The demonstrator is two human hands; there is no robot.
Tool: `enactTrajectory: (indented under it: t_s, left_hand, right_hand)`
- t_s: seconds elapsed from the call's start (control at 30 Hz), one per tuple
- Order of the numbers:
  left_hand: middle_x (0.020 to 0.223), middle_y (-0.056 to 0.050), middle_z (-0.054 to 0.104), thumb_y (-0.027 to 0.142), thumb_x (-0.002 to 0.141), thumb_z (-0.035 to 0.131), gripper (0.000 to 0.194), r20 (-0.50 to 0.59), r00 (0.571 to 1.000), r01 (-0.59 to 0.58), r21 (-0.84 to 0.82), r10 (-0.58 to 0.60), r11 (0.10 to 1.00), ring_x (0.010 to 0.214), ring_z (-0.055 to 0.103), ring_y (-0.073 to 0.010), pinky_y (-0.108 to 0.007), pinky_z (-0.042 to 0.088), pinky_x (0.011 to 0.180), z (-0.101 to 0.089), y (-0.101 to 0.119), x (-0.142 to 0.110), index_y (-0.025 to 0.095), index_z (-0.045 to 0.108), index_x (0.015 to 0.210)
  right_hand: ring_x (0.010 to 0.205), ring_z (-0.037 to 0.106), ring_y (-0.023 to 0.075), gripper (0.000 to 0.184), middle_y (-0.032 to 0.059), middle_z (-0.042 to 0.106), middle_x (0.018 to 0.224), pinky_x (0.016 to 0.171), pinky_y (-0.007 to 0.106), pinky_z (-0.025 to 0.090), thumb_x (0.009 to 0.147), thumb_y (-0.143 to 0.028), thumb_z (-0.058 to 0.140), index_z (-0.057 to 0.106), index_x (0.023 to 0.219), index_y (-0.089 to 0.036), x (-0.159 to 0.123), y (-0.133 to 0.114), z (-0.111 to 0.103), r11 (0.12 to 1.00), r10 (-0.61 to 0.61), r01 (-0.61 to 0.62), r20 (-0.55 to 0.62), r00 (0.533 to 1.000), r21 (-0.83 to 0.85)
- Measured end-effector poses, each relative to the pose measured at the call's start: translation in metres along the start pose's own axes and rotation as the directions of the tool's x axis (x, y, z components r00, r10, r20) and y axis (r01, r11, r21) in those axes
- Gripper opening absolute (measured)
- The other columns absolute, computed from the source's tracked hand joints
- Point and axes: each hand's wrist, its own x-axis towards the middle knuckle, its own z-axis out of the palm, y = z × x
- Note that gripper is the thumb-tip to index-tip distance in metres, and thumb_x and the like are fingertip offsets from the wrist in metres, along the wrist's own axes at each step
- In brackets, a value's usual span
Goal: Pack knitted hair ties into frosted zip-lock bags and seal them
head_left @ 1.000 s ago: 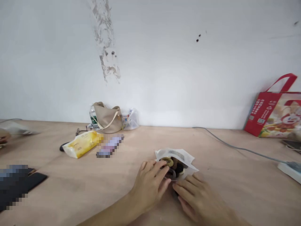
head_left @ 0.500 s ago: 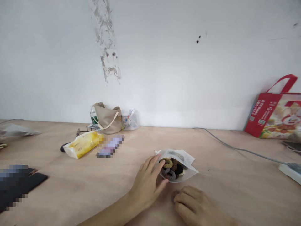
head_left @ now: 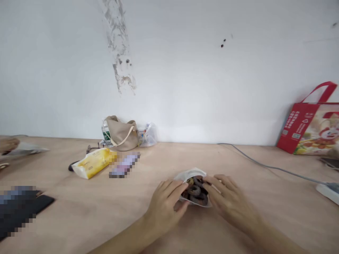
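A white pouch (head_left: 191,173) lies on the plywood table (head_left: 106,215) just in front of me, its mouth open. Dark and tan fabric hair ties (head_left: 195,192) fill it. My left hand (head_left: 165,204) presses against its left side, and my right hand (head_left: 227,197) lies over its right side, so both hands hold it between them. The fingers hide part of the pouch's edges.
Further back stand a tan bag (head_left: 121,134), a yellow packet (head_left: 94,163) and a pixelated packet (head_left: 124,165). A red tote bag (head_left: 304,127) stands at the right. A grey cable (head_left: 265,165) runs to a white power strip (head_left: 328,193). Another person's hand (head_left: 7,144) shows at far left.
My right hand has moved up from below the pouch onto its right side. The pouch now looks narrower, pressed between my hands. Another person's hand has come in at the far left.
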Motion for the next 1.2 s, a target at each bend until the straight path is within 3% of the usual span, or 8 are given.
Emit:
enactTrajectory:
  t_s: [0.2, 0.47, 0.63, 0.8, 0.9, 0.97, 1.1, 1.2]
  left_hand:
    - [0.088, -0.006, 0.071, 0.016, 0.089, 0.054, 0.009, -0.062, 0.998, -0.018, -0.055, 0.015, 0.998, 0.080, 0.065, -0.0196, -0.032, 0.052, 0.070, -0.012, -0.005, 0.010, 0.018, 0.063, 0.089]
    - [0.084, -0.004, 0.067, 0.012, 0.092, 0.050, 0.014, -0.086, 0.995, 0.021, -0.237, -0.042, 0.971, 0.079, 0.062, -0.0160, -0.027, 0.049, 0.073, -0.023, -0.008, 0.015, 0.018, 0.060, 0.086]
    - [0.069, -0.001, 0.061, 0.018, 0.090, 0.052, 0.017, 0.151, 0.970, 0.235, -0.365, -0.192, 0.901, 0.063, 0.057, -0.0137, -0.023, 0.046, 0.061, -0.037, -0.014, 0.023, 0.017, 0.059, 0.074]
    - [0.072, -0.001, 0.060, 0.019, 0.088, 0.051, 0.017, 0.204, 0.943, 0.328, -0.454, -0.262, 0.828, 0.066, 0.056, -0.0128, -0.022, 0.044, 0.064, -0.049, -0.017, 0.029, 0.018, 0.060, 0.074]
    - [0.072, 0.000, 0.062, 0.021, 0.082, 0.057, 0.008, 0.202, 0.881, 0.466, -0.525, -0.428, 0.712, 0.069, 0.058, -0.0136, -0.023, 0.045, 0.067, -0.047, -0.014, 0.026, 0.019, 0.061, 0.075]
    - [0.066, 0.003, 0.062, 0.024, 0.074, 0.064, 0.007, 0.218, 0.772, 0.595, -0.577, -0.597, 0.559, 0.065, 0.059, -0.0139, -0.023, 0.045, 0.062, -0.043, -0.011, 0.024, 0.020, 0.058, 0.073]
    - [0.054, 0.005, 0.063, 0.028, 0.058, 0.075, 0.030, 0.276, 0.584, 0.717, -0.617, -0.764, 0.325, 0.053, 0.059, -0.0147, -0.022, 0.045, 0.054, -0.037, 0.000, 0.022, 0.021, 0.048, 0.072]
    - [0.055, 0.003, 0.066, 0.029, 0.057, 0.074, 0.030, 0.235, 0.602, 0.710, -0.594, -0.763, 0.378, 0.056, 0.062, -0.0166, -0.022, 0.044, 0.051, -0.038, 0.006, 0.021, 0.022, 0.048, 0.069]
  right_hand:
    - [0.102, 0.054, 0.0292, 0.018, 0.0101, 0.064, 0.114, 0.083, 0.046, 0.042, 0.093, -0.031, 0.050, 0.064, 0.086, -0.022, -0.003, 0.023, -0.020, 0.993, 0.114, -0.112, 0.166, 0.980, -0.023]
    - [0.091, 0.062, 0.0218, 0.021, 0.0073, 0.069, 0.100, 0.075, 0.036, 0.049, 0.091, -0.014, 0.044, 0.063, 0.090, -0.022, 0.004, 0.030, -0.031, 0.943, 0.031, -0.142, 0.345, 0.938, 0.300]
    - [0.079, 0.063, 0.0169, 0.018, 0.0040, 0.067, 0.084, 0.070, 0.027, 0.050, 0.094, -0.028, 0.050, 0.064, 0.084, -0.023, 0.019, 0.027, -0.056, 0.710, 0.203, -0.402, 0.378, 0.903, 0.579]
    - [0.075, 0.065, 0.0178, 0.020, 0.0016, 0.069, 0.080, 0.066, 0.026, 0.050, 0.094, -0.036, 0.048, 0.063, 0.085, -0.025, 0.018, 0.030, -0.072, 0.637, 0.370, -0.552, 0.416, 0.831, 0.538]
    - [0.068, 0.065, 0.0185, 0.016, -0.0021, 0.069, 0.073, 0.061, 0.028, 0.050, 0.091, -0.036, 0.048, 0.056, 0.102, -0.027, 0.010, 0.034, -0.068, 0.615, 0.497, -0.680, 0.474, 0.727, 0.399]
    - [0.071, 0.067, 0.0208, 0.024, -0.0021, 0.071, 0.076, 0.065, 0.032, 0.051, 0.090, -0.032, 0.044, 0.051, 0.112, -0.027, 0.011, 0.029, -0.062, 0.655, 0.528, -0.694, 0.475, 0.704, 0.300]
    - [0.096, 0.064, 0.0241, 0.028, 0.0065, 0.070, 0.107, 0.082, 0.040, 0.046, 0.089, -0.020, 0.039, 0.053, 0.113, -0.024, 0.041, -0.010, -0.053, 0.842, 0.465, -0.500, 0.198, 0.863, 0.202]
    - [0.096, 0.062, 0.0223, 0.019, 0.0053, 0.070, 0.104, 0.093, 0.041, 0.037, 0.088, -0.016, 0.048, 0.057, 0.104, -0.022, 0.074, -0.046, -0.043, 0.927, 0.235, -0.272, 0.163, 0.958, 0.259]
